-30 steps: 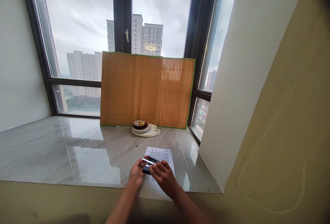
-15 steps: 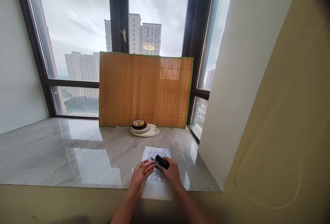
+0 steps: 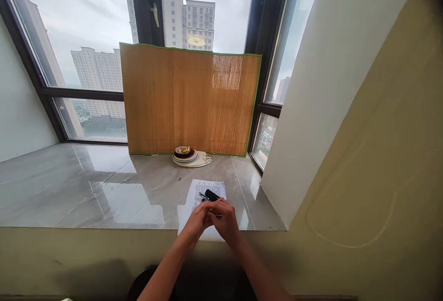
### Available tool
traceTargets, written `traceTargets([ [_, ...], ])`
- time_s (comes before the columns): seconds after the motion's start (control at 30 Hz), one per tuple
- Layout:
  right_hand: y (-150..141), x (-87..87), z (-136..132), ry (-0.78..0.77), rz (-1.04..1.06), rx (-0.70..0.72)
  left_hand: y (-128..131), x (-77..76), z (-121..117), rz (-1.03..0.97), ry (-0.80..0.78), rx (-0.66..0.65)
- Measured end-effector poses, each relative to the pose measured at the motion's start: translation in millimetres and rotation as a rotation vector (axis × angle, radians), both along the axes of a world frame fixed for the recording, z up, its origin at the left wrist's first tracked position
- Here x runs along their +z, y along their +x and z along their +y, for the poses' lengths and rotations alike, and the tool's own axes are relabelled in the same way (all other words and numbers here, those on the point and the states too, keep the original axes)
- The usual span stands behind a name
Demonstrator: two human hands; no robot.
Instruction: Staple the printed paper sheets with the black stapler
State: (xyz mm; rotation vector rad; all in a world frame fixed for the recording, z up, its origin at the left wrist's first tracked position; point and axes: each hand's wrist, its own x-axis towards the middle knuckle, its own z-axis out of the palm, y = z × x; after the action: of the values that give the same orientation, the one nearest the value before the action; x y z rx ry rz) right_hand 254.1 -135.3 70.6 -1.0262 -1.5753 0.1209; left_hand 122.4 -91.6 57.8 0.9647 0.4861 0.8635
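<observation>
Windowsill (image 3: pixel 145 208), black stapler (image 3: pixel 212 195) beyond right grip (image 3: pixel 224 214)

One camera sat on the person's head and looked forward and down. It saw the left hand (image 3: pixel 198 220) and right hand (image 3: pixel 225 215) from behind and above, quite near, low in the middle. Past them, it faced over the gray ledge (image 3: pixel 155 174) to the big window (image 3: pixel 147 26), farther off

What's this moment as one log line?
left hand, right hand: together | black object: over printed paper | dishes: stacked before brown mat
</observation>
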Motion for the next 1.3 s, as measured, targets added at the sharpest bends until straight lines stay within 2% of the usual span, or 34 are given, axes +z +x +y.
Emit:
traceTargets([
  [0.1,11.7,-4.0,3.6,-0.079,0.128,-0.018,-1.1,0.1,10.2,0.187,0.069,0.097],
  [0.13,20.4,-5.3,7.5,-0.122,0.183,-0.063,-6.1,0.6,17.2,0.286,0.137,0.183],
  [0.2,46.3,-7.5,20.2,-0.229,0.271,-0.231,-24.2,-0.5,35.3,0.502,0.383,0.413],
  [0.27,80.0,-9.1,39.2,-0.359,0.254,-0.368,-49.3,-7.0,54.7,0.765,0.577,0.648],
  [0.3,97.4,-9.7,50.5,-0.419,0.211,-0.432,-61.9,-12.7,63.1,0.923,0.633,0.723],
  [0.37,128.2,-10.7,75.3,-0.468,0.195,-0.484,-81.6,-26.8,74.8,1.245,0.702,0.759],
  [0.47,154.2,-13.9,111.9,-0.527,0.176,-0.504,-92.6,-45.1,80.1,1.489,0.771,0.694],
  [0.53,158.3,-18.3,132.3,-0.547,0.155,-0.505,-91.6,-50.8,79.9,1.519,0.793,0.693],
  [0.7,156.2,-32.6,160.0,-0.581,0.071,-0.539,-89.0,-51.3,77.9,1.353,0.765,0.778],
  [0.8,159.6,-38.5,159.1,-0.599,0.002,-0.564,-89.6,-49.0,75.1,1.481,0.806,0.749],
  [0.9,158.6,-44.0,145.2,-0.621,-0.091,-0.615,-89.7,-42.6,81.5,1.656,0.852,0.683],
  [1.0,145.4,-51.6,124.6,-0.645,-0.226,-0.641,-88.8,-31.0,109.1,1.636,0.845,0.655],
  [1.13,120.9,-58.2,107.3,-0.639,-0.421,-0.618,-79.4,-17.0,164.8,1.521,0.893,0.59],
  [1.2,114.3,-58.0,105.9,-0.645,-0.486,-0.613,-71.9,-15.2,185.8,1.487,0.93,0.561],
  [1.3,113.0,-55.8,107.5,-0.66,-0.541,-0.615,-63.5,-18.9,199.6,1.467,0.941,0.528],
])
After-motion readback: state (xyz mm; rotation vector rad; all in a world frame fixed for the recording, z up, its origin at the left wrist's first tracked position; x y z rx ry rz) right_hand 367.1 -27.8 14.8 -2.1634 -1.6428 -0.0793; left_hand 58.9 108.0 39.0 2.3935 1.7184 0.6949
